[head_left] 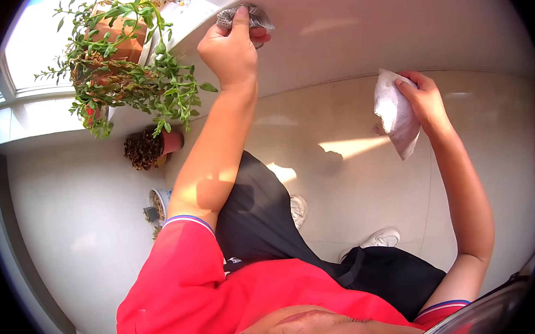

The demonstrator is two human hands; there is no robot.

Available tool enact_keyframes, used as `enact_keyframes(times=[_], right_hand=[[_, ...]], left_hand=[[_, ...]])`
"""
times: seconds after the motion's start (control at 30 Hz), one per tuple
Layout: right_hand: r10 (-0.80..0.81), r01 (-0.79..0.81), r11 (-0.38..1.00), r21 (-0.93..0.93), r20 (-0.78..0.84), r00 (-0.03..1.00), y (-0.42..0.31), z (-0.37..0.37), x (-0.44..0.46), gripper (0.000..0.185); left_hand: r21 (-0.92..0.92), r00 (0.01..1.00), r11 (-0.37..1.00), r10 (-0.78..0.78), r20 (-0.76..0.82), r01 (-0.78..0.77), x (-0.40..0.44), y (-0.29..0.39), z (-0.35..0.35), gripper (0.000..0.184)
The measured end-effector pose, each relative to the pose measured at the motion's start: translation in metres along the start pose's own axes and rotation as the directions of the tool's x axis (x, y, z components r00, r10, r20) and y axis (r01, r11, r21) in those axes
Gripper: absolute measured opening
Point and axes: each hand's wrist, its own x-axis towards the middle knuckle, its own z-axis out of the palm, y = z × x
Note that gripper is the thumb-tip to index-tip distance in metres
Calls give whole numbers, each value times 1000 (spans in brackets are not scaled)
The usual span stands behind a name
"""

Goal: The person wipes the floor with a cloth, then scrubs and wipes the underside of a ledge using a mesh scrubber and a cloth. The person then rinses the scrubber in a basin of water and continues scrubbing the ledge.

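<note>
My left hand (234,50) is closed around a crumpled grey mesh-like cloth (251,18), thumb on top, right by the edge of the white sill. Out to the right, my right hand (425,99) grips a white, soft-looking pouch (397,110) by its upper right side, holding it in the air above the floor. The pouch has a pointed lower corner, and its contents are hidden. Left of my left forearm, a leafy plant (133,75) trails over the sill from a brown pot (120,35).
A window (41,40) stands behind the white sill (46,119). On the pale tiled floor (338,195) are a pink pot (172,142) with dried leaves and a white bucket-like pot (161,202) near my left arm. My white shoes (382,238) show below.
</note>
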Motion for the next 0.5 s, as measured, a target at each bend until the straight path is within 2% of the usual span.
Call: enact_keyframes(times=[0.07,0.17,0.27,0.37,0.5], right_hand=[[-16,16,1000,15,22,1000,0,5,3,45],[-3,1,1000,25,56,998,-1,11,4,44],[10,-12,1000,23,60,998,4,10,7,44],[33,-33,999,4,21,999,13,5,6,45],[61,-61,998,-11,-17,998,19,-7,8,46]], left_hand=[[-33,999,999,30,-17,-30,3,4,-1,20],[103,995,991,85,54,-90,7,7,-4,20],[104,990,985,131,45,-135,7,5,2,21],[153,995,984,78,66,-87,6,14,8,23],[260,996,962,87,0,-84,2,16,16,27]])
